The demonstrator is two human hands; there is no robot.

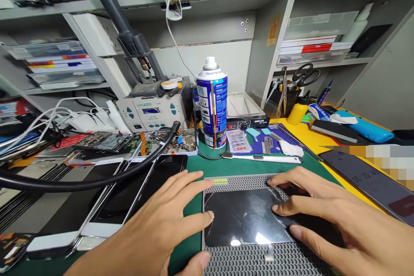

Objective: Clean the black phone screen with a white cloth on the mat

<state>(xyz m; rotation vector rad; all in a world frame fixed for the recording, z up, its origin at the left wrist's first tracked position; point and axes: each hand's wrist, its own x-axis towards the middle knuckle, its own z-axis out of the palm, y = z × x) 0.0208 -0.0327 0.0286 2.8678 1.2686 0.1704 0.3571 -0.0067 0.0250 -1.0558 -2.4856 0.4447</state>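
"What's lying nearest?"

"A grey honeycomb-textured mat [239, 263]. A glossy black screen panel [239, 220] lies flat on it, between the two hands."

"How are the hands?"

"The left hand [161, 222] is open, fingers spread, its index fingertip at the panel's left edge. The right hand [333, 209] is open too, thumb and fingers bent and parted, their tips at the panel's right end."

"And around them?"

"Left, several phone-like devices [108, 207] lie side by side. Right, a dark phone [349, 170] shows timer digits on its screen."

"Farther off?"

"Just past the mat, a white-handled brush [280, 158]. Beyond that stands a blue spray can [220, 105], with a grey control station [150, 110] to its left. Far right, black-handled scissors [305, 75] stand in a mesh cup [293, 97]."
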